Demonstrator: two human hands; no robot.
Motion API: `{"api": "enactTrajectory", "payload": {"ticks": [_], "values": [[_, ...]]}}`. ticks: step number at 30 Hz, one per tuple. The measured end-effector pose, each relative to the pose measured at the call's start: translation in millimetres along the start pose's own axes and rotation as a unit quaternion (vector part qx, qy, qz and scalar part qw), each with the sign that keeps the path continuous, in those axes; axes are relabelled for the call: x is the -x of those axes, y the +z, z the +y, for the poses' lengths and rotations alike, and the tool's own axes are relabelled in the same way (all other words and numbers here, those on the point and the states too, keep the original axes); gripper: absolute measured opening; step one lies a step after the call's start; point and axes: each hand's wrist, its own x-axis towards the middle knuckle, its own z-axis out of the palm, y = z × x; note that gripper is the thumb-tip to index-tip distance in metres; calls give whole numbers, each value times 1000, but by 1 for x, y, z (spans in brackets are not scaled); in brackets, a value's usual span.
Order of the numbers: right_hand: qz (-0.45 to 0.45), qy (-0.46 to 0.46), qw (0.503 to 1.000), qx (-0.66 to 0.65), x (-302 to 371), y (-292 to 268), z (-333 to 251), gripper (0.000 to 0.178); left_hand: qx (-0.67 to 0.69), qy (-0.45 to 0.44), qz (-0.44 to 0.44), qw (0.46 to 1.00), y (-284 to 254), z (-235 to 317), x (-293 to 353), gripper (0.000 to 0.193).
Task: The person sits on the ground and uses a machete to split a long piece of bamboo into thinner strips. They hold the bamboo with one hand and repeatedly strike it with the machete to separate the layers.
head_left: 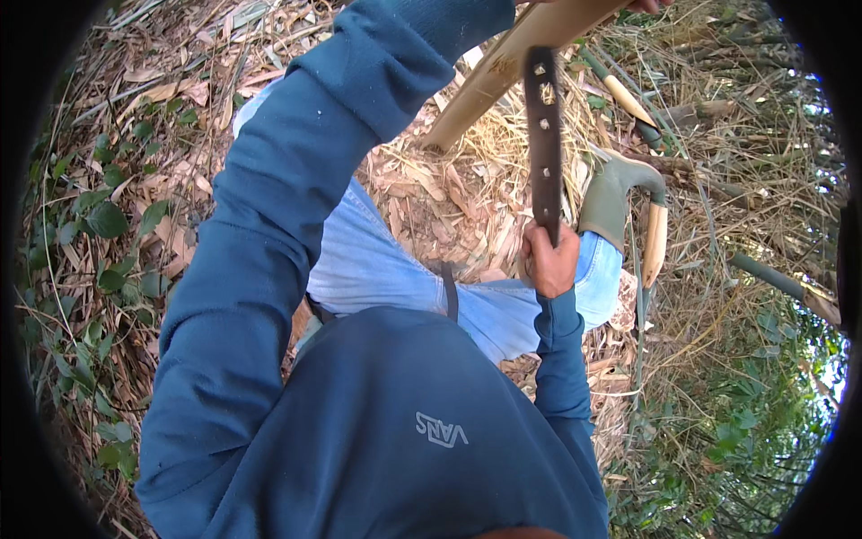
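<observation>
Pole [505, 67]: slants toward the ground [406, 196]; probably stiff, slick; hold its upper part.
Knife [544, 144]: beside the pole; likely rigid; hold its lower end.
Right hand [549, 262]: closed round the knife.
Left hand [650, 4]: near the pole, mostly out of view; cannot tell its grip.

Dark blue sweatshirt [386, 386] and faded light-blue jeans [373, 265] against pinkish-brown leaf litter [417, 202].

A grey print [441, 431] marks the sweatshirt, lower centre; upper right of centre, a near-black flat tool [543, 148] shows a row of pale spots; the pole [503, 81] is tan, the boot [611, 193] olive green.
</observation>
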Motion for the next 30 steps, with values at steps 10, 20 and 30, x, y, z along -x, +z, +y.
{"api": "enactTrajectory", "payload": {"ticks": [10, 20, 30], "values": [[5, 42, 999, -10, 12, -10, -1, 20, 3, 9, -11, 1000, -12, 3, 5, 35], [-25, 34, 993, 108, 12, -19, 4, 20, 26, 0, -25, 999, -17, 0, 7, 36], [-10, 15, 975, 223, 14, -24, 4, 24, 15, 34, -49, 998, -26, 5, 13, 35]]}}
